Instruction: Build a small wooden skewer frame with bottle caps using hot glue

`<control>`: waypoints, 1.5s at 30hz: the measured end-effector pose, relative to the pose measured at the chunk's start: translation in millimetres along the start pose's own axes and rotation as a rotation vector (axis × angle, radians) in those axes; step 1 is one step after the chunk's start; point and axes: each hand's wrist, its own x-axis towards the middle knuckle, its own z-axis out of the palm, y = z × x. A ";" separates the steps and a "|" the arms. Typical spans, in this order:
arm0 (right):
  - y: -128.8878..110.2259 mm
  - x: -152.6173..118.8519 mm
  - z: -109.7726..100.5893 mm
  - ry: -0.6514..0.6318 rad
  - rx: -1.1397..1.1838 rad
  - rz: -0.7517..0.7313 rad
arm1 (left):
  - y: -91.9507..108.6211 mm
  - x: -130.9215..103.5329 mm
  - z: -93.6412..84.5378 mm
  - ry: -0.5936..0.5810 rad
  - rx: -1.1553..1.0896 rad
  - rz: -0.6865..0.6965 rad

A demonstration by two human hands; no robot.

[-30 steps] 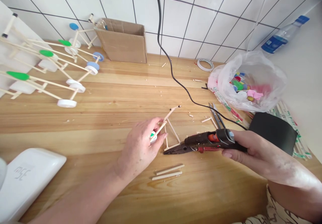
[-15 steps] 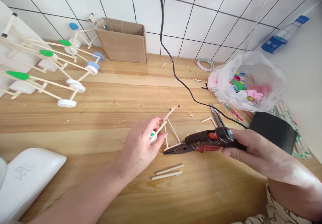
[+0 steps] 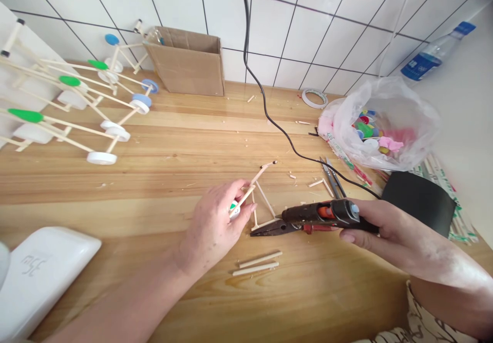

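Note:
Between the thumb and fingers of my left hand [image 3: 217, 217] is a small frame of wooden sticks [image 3: 265, 199], partly hidden by the hand, with a white and green cap [image 3: 234, 208] at the palm. My right hand [image 3: 389, 235] is wrapped round a black glue gun [image 3: 319, 212]. The gun's nozzle is at the frame's lower right corner; whether it touches cannot be told. Beneath the gun lie pliers [image 3: 273, 228] with red handles, their jaws along the frame's lower stick. Two loose sticks [image 3: 256, 268] lie nearer to me.
Wheeled stick models [image 3: 103, 127] stand at left, beside a cardboard box [image 3: 187, 68]. A black cord [image 3: 265, 109] crosses the table. Around the right side are scissors [image 3: 334, 177], a tape roll [image 3: 315, 98], a plastic bag [image 3: 408, 122] of coloured pieces and a water bottle [image 3: 427, 58]. A white device [image 3: 57, 271] sits front left.
The glue gun has shifted slightly, its nozzle a little to the left at the frame's corner. My left hand and the stick frame look unmoved.

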 end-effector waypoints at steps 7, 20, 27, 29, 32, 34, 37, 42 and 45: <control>6.6 -3.0 3.2 0.032 0.018 -0.011 | -1.4 0.2 0.4 -0.005 -0.003 -0.001; 9.7 -3.6 1.9 0.011 0.001 -0.034 | -0.3 -0.6 -0.2 -0.011 -0.001 -0.001; 10.2 -2.7 1.2 -0.016 0.000 -0.029 | -1.7 -0.3 0.4 -0.003 0.003 0.005; 9.5 -2.4 0.4 -0.016 -0.006 -0.035 | -2.1 -0.7 0.8 -0.005 0.006 0.002; 8.8 -1.9 0.3 -0.004 -0.023 -0.049 | -2.3 -0.9 1.1 -0.002 0.007 0.006; 8.4 -1.4 0.5 0.001 -0.027 -0.048 | -2.0 -0.5 1.1 0.001 0.004 0.014; 7.6 -0.8 0.3 -0.002 -0.024 -0.042 | -1.2 0.2 0.8 0.001 0.004 0.017; 7.4 -1.6 -0.9 0.024 0.007 -0.036 | -1.5 0.3 0.2 0.000 0.006 0.009; 6.5 -1.4 -0.3 0.025 0.005 -0.043 | -2.8 -0.1 0.5 0.001 0.001 0.014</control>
